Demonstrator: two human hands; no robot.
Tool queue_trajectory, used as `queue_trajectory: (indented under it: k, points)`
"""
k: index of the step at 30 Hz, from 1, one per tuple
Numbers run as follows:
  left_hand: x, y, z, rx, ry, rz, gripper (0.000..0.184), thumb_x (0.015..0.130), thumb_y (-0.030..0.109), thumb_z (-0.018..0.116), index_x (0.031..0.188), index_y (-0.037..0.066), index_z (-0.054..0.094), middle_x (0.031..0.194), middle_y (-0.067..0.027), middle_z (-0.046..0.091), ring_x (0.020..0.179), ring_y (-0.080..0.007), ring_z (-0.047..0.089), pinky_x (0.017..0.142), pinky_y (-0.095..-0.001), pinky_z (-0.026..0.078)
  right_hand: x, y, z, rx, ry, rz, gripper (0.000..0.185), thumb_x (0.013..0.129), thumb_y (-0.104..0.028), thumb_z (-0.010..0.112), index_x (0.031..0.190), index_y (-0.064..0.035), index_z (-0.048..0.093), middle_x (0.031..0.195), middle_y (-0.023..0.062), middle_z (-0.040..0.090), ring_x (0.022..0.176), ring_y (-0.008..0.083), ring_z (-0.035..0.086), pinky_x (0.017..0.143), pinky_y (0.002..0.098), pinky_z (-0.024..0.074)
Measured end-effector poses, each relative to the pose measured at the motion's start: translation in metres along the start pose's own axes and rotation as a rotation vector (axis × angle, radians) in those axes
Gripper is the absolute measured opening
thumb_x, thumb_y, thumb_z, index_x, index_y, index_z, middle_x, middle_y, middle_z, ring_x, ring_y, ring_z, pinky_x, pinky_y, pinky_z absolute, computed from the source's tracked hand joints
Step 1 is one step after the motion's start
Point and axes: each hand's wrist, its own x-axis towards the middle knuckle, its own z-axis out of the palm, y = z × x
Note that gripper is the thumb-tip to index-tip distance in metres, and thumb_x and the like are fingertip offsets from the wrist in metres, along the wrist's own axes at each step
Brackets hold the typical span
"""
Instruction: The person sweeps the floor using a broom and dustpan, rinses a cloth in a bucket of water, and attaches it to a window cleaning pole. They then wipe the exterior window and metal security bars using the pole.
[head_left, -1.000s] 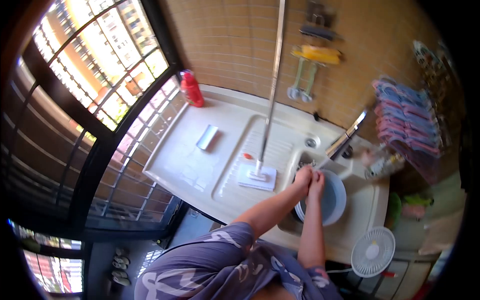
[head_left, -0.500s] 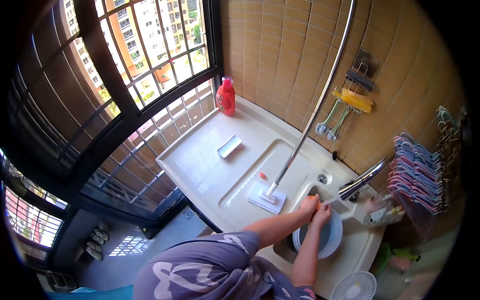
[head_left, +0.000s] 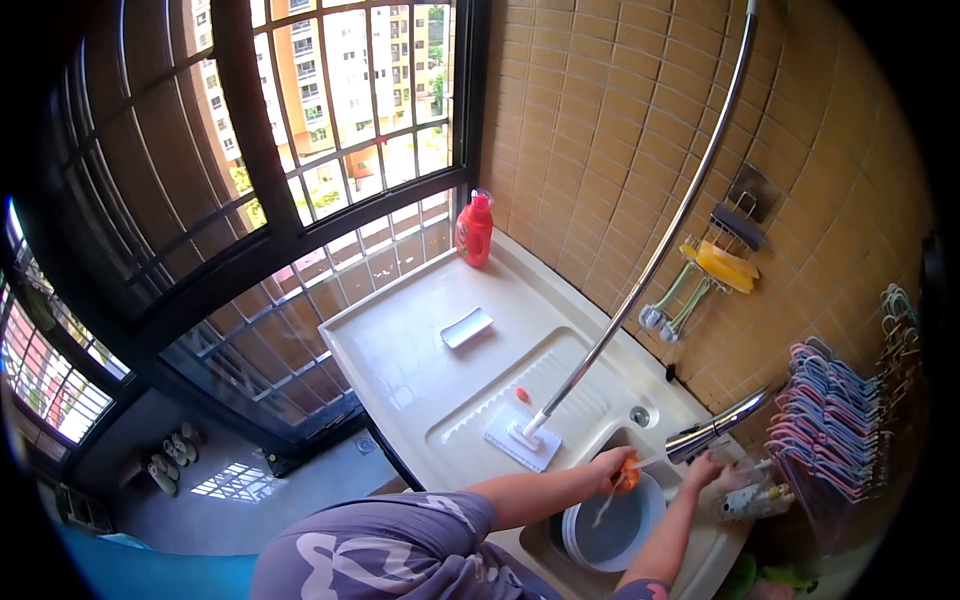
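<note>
Within the sink [head_left: 540, 541] sits a bucket [head_left: 573, 545], near it the tap [head_left: 718, 428], with the right hand [head_left: 706, 469] close to the tap, its grip unclear, and the left hand [head_left: 611, 468] clutching an orange item [head_left: 628, 477] above the bucket.

Shiny metal faucet [head_left: 712, 428], smooth plastic bucket [head_left: 649, 511], polished metal pole [head_left: 665, 245]
</note>
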Motion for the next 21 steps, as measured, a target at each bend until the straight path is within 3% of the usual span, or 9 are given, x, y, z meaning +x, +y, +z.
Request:
queue_trajectory:
  k: [2,4,6,12,13,17,18,20,21]
  points:
    - [0.006,-0.002,-0.005,0.003,0.008,-0.013,0.033,0.095,0.041,0.052,0.076,0.014,0.054,0.063,-0.0032,0.056,0.054,-0.0187,0.058,0.050,-0.0335,0.050,0.034,0.008,0.013,0.103,0.035,0.056,0.078,0.089,-0.044,0.061,0.130,0.0177,0.037,0.130,0.0362,0.047,0.120,0.0436,0.051,0.099,0.0450,0.0433]
    - [-0.006,-0.002,0.002,-0.061,0.006,0.003,0.034,0.094,0.041,0.056,0.074,0.014,0.054,0.063,-0.0020,0.056,0.053,-0.0173,0.057,0.048,-0.0321,0.049,0.049,-0.016,0.000,0.446,-0.276,0.304,0.082,0.089,-0.051,0.061,0.134,0.0131,0.037,0.131,0.0310,0.049,0.118,0.0393,0.053,0.096,0.0410,0.0456]
    - [-0.021,0.000,0.008,-0.001,0.068,0.020,0.034,0.094,0.040,0.059,0.073,0.014,0.053,0.063,-0.0017,0.056,0.053,-0.0167,0.058,0.048,-0.0301,0.049,0.037,-0.035,0.001,0.714,-0.379,0.315,0.068,0.093,-0.047,0.057,0.132,0.0067,0.043,0.127,0.0229,0.054,0.110,0.0332,0.056,0.091,0.0377,0.0480]
    - [-0.003,-0.008,-0.007,0.150,0.095,0.171,0.021,0.090,0.030,0.067,0.087,0.013,0.055,0.074,-0.0022,0.059,0.061,-0.0153,0.060,0.051,-0.0296,0.050,0.069,0.040,0.021,0.519,-0.539,-0.073,0.049,0.098,-0.039,0.052,0.125,0.0022,0.051,0.120,0.0172,0.059,0.104,0.0292,0.058,0.088,0.0367,0.0483]
    - [-0.001,-0.011,-0.006,0.209,0.145,0.251,0.020,0.089,0.028,0.069,0.091,0.012,0.056,0.076,-0.0019,0.059,0.062,-0.0144,0.061,0.051,-0.0298,0.051,0.029,0.032,0.017,0.353,-0.286,-0.210,0.038,0.100,-0.031,0.049,0.118,0.0030,0.054,0.111,0.0116,0.062,0.099,0.0258,0.059,0.086,0.0372,0.0484]
    - [-0.014,-0.029,0.006,0.697,0.277,0.437,0.030,0.089,0.032,0.068,0.109,0.011,0.061,0.084,-0.0037,0.064,0.066,-0.0145,0.061,0.053,-0.0304,0.051,-0.173,-0.033,-0.050,0.686,-0.721,0.033,0.052,0.098,-0.034,0.048,0.139,-0.0020,0.042,0.137,0.0118,0.047,0.122,0.0255,0.047,0.097,0.0396,0.0439]
    - [0.007,-0.037,-0.004,0.658,0.193,0.488,0.022,0.093,0.031,0.062,0.100,0.010,0.062,0.075,-0.0024,0.060,0.054,-0.0117,0.052,0.043,-0.0272,0.040,-0.207,-0.030,-0.053,0.656,-0.643,-0.147,0.051,0.101,-0.036,0.044,0.142,-0.0055,0.040,0.142,0.0121,0.044,0.127,0.0253,0.044,0.105,0.0382,0.0381]
    - [0.017,-0.039,-0.012,1.217,0.305,0.592,0.031,0.094,0.037,0.060,0.080,0.010,0.066,0.066,-0.0016,0.063,0.057,-0.0096,0.057,0.048,-0.0281,0.046,-0.267,-0.038,-0.065,1.010,-0.631,0.204,0.062,0.101,-0.049,0.041,0.150,-0.0140,0.027,0.152,0.0087,0.032,0.139,0.0246,0.033,0.113,0.0372,0.0292]
    - [-0.002,-0.050,-0.001,1.038,0.265,0.482,0.038,0.094,0.040,0.059,0.073,0.009,0.065,0.064,-0.0024,0.064,0.057,-0.0103,0.059,0.050,-0.0293,0.048,-0.283,-0.053,-0.084,1.013,-0.594,0.303,0.067,0.100,-0.052,0.039,0.153,-0.0154,0.020,0.155,0.0079,0.027,0.141,0.0252,0.030,0.113,0.0378,0.0296]
